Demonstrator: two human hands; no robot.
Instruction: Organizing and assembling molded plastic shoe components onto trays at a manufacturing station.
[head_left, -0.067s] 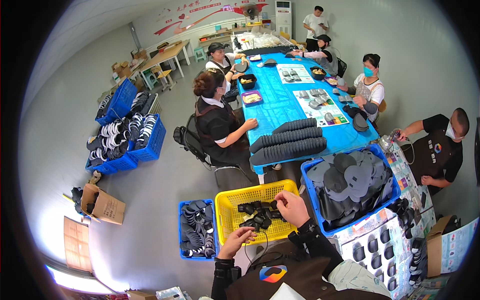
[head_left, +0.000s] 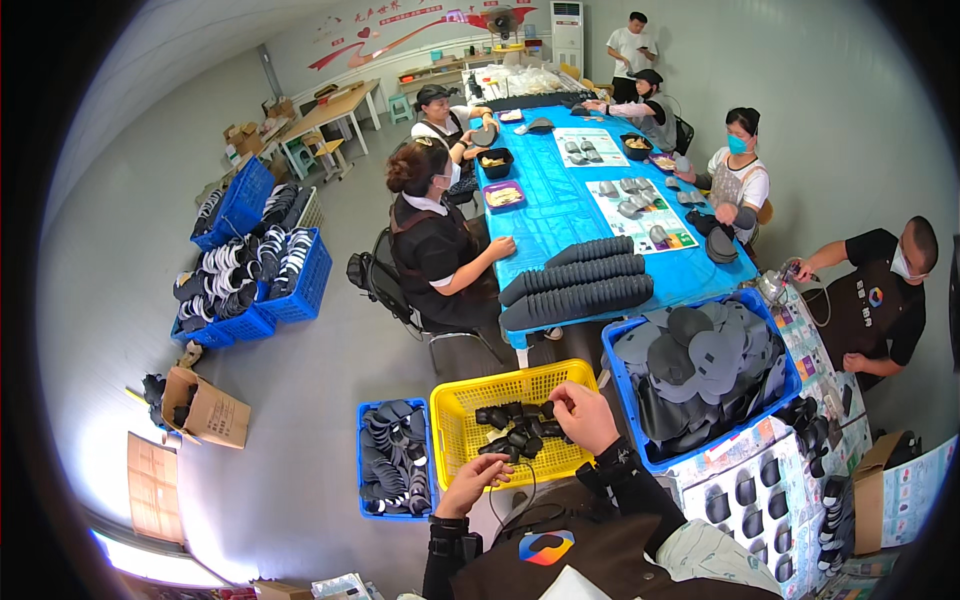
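A yellow plastic basket with holed walls stands in front of me, with several small black shiny parts piled inside. My right hand hangs over the basket's right side, thumb and fingers pinched together beside the pile. At the near left rim is my left hand, its fingertips closed together close to the nearest black part. Whatever either pinch holds is too small or hidden to make out. A thin dark cable loops beside my left hand, in front of my brown apron.
Left of the basket is a blue crate of dark curved pieces. To the right, a larger blue crate holds grey and black flat pieces. Beyond stands a blue-covered table with stacked black pieces and seated co-workers; another person stands right.
My hands have not visibly moved. At the table's right side, a seated co-worker's hand has shifted slightly toward the dark stacked pieces.
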